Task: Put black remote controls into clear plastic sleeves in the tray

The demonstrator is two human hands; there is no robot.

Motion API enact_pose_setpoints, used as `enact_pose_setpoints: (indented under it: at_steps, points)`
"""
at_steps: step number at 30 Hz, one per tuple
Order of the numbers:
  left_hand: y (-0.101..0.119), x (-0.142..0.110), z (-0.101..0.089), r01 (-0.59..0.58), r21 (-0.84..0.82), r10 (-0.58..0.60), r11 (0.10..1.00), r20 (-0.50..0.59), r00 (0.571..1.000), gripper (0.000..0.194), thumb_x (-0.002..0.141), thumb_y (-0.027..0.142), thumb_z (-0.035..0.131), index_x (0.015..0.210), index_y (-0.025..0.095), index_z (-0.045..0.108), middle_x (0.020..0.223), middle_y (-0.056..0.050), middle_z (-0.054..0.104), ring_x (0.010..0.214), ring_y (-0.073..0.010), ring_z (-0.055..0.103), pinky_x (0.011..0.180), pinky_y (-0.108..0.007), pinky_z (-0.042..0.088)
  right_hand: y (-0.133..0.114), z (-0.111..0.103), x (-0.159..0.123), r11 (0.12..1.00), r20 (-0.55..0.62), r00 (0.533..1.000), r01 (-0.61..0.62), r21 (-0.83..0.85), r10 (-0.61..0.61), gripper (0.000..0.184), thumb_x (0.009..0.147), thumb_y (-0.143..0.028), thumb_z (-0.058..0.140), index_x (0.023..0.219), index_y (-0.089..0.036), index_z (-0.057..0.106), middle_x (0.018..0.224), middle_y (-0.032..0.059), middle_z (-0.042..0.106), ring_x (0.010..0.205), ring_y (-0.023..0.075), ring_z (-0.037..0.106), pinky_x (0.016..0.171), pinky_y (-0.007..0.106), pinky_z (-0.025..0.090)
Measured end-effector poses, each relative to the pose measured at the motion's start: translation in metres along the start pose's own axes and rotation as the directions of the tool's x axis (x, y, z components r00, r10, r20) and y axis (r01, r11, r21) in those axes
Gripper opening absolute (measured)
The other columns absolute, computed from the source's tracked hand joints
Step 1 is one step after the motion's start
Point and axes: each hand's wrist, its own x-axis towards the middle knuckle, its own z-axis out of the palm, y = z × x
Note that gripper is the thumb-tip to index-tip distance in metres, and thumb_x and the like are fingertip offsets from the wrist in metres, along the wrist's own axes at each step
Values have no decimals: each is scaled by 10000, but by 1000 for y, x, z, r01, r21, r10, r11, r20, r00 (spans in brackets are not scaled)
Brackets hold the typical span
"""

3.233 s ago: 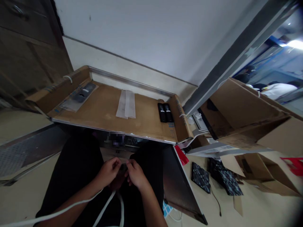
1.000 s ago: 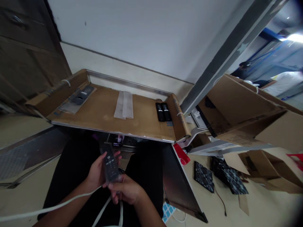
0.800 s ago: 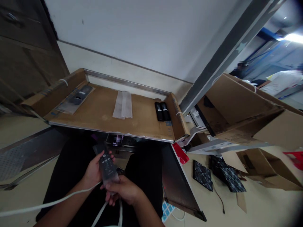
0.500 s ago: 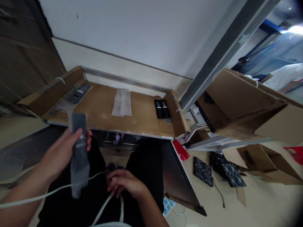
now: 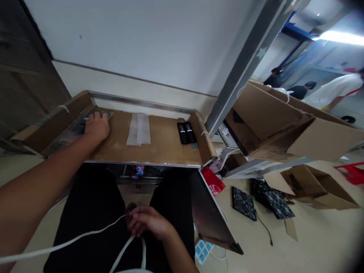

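On the left end of the cardboard-lined tray [image 5: 116, 151], my left hand [image 5: 97, 127] rests with bent fingers over long dark items in clear plastic bags [image 5: 68, 132]. The hand covers much of them, so which piece it grips is partly hidden. Two pale, flat sleeves [image 5: 138, 129] lie side by side in the tray's middle. At its right end sit two slim black pieces [image 5: 186, 132] with white labels. My right hand [image 5: 150, 223] rests over my lap, fingers loosely curled and apart, nothing visible inside. A white cord [image 5: 123, 252] runs beneath it.
A large open cardboard box [image 5: 273, 129] stands right of a grey metal post [image 5: 241, 60]. Another open box [image 5: 321, 185], dark patterned panels [image 5: 244, 203] and a red bag [image 5: 212, 182] are on the floor. A person in white [image 5: 327, 91] is in the background.
My left hand has moved up and away from me, carrying the bagged dark item from above my lap onto the tray's left end. My right hand has barely moved.
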Motion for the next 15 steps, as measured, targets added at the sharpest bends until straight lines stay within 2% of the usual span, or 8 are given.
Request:
enact_pose_setpoints:
  at_steps: [4,7,11,13,15]
  points:
    - [-24,-29,15,-148,100,157,984,-87,984,444,990,262,413,1314,12,586,1437,-252,475,1270,-370,421,1046,-566,383,1,-1,17,998,-8,999,-50,-27,50,566,640,-596,810,946,-155,628,763,34,699,598,143,638,552,246,470]
    - [-37,-39,27,-158,75,166,985,-114,980,433,954,247,453,1278,22,629,1466,-223,478,1283,-334,432,1111,-517,343,5,-3,38,991,-128,990,-77,-109,62,404,728,-495,767,912,-158,641,757,32,693,591,146,630,559,258,474]
    - [-36,-41,31,-109,9,109,994,-125,986,441,943,297,495,1257,23,639,1513,-234,434,1339,-380,371,1121,-583,307,6,-11,64,935,-325,940,-20,-354,-102,134,819,-296,691,847,-165,678,799,34,711,728,173,665,653,268,488]
    - [-31,-41,28,-78,-34,73,996,-116,991,447,949,326,511,1256,25,633,1539,-239,404,1351,-421,333,1097,-650,297,2,-17,72,892,-369,914,-16,-452,-171,92,849,-238,638,856,-165,692,803,32,718,767,179,673,676,264,479]
    - [-26,-43,25,-51,-64,44,997,-103,994,446,952,346,524,1240,25,634,1553,-246,384,1357,-451,305,1074,-700,283,-2,-21,77,848,-375,903,-24,-530,-209,128,877,-209,588,863,-158,704,801,38,721,773,178,673,675,258,462]
